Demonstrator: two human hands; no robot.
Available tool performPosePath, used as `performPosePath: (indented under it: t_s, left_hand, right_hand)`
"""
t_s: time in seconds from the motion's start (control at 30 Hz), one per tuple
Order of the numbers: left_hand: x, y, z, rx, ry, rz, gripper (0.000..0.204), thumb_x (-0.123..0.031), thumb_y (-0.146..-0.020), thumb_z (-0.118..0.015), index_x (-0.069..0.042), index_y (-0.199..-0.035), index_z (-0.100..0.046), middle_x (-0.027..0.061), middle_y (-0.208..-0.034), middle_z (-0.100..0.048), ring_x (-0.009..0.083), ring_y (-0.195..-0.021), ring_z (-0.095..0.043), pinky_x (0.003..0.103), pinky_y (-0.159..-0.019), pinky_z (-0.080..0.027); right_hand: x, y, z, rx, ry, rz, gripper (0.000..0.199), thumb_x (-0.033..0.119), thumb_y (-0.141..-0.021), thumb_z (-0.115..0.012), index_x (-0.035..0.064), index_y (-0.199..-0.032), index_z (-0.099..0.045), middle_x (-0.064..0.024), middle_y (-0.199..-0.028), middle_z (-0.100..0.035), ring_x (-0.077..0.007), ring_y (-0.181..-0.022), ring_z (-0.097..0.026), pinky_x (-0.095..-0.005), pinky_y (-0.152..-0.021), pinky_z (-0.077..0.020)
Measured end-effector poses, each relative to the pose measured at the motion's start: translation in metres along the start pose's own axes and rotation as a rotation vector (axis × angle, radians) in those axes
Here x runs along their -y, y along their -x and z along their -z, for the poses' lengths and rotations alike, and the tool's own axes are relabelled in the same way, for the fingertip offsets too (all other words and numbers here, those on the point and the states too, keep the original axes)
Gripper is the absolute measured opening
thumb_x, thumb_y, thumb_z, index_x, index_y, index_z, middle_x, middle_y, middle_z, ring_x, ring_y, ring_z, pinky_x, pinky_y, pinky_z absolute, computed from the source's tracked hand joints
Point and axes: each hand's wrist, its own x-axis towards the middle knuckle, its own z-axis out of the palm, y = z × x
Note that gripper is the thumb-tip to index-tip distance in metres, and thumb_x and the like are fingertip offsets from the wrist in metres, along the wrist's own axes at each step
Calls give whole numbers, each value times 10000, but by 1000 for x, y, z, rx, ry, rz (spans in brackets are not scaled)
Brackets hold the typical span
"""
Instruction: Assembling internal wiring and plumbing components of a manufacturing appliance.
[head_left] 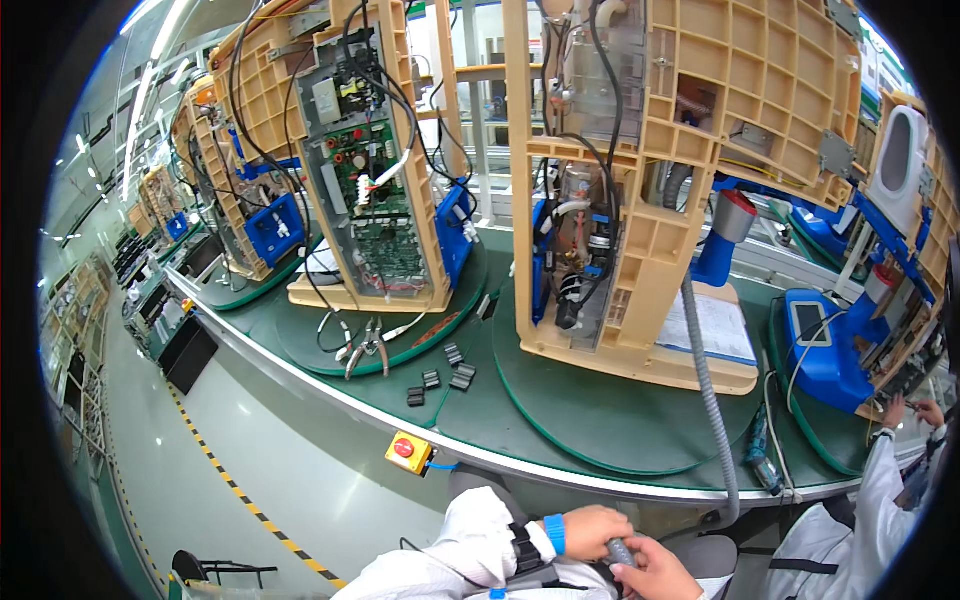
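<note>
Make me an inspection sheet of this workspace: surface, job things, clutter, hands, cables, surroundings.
Surface: green bench with round turntables carrying tan-framed units
Job's things: grey cylindrical piece, off the bench
Clutter: pliers, small black parts, teal power tool
Hands: left hand and right hand grip the grey cylindrical piece
Cables: black cables hang on the units; grey ribbed hose crosses the bench edge
Surroundings: co-worker at right; yellow red-buttoned box at bench front

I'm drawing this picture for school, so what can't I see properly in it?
In the head view:
- Gray thing: partly hidden by the left hand and right hand, so its full shape is unclear.
- Tall tan machine: top cut off by the upper edge.
- Paper on its base: any writing too small to read.
- Other person's hands: too small to tell what they hold.
</note>
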Motion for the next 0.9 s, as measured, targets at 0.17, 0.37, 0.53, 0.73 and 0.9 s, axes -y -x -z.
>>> performPosePath:
  t_s: [0.17, 0.37, 0.53, 0.73, 0.9]
  left_hand:
    - [32, 42, 17, -276, 49, 320, 297, -38, -725, -662, -68, -1018, -625, 133, -924, -628, 357, -918, -622, 414, -807, -507]
    - [41, 131, 71, -809, 106, 624, 238, 20, -798, -662, -39, -1029, -654, 94, -954, -692, 170, -898, -655, 304, -826, -510]
    - [10, 119, 140, -718, 54, 505, 241, -14, -803, -664, -57, -1040, -657, 108, -914, -699, 236, -859, -684, 344, -779, -536]
    - [-13, 106, 129, -73, -81, 434, 245, -183, -770, -685, -86, -995, -668, 156, -791, -675, 355, -754, -666, 450, -677, -517]
    - [-27, 63, 43, 16, 59, 318, 215, -81, -669, -627, -15, -874, -639, 211, -789, -652, 415, -803, -635, 488, -715, -494]
  right_hand:
    - [14, 53, 27, -140, -37, 232, 459, 44, -876, -641, -1, -1317, -521, -26, -836, -611, -72, -579, -499, -218, -492, -379]
    - [-8, 149, 114, -98, -4, 258, 466, 106, -899, -671, -6, -1326, -521, -69, -889, -671, -147, -788, -644, -295, -682, -528]
    - [-22, 87, 80, 332, 46, -94, 451, 52, -927, -643, -30, -1347, -499, -130, -1257, -611, -217, -1135, -584, -335, -970, -471]
    - [65, 24, -5, 299, 164, 38, 577, 88, -898, -633, 31, -1423, -400, -77, -987, -629, -143, -775, -604, -277, -663, -500]
    - [50, -31, -39, 184, 415, 228, 523, 10, -941, -558, 35, -1430, -375, -71, -1042, -625, -170, -819, -602, -287, -688, -497]
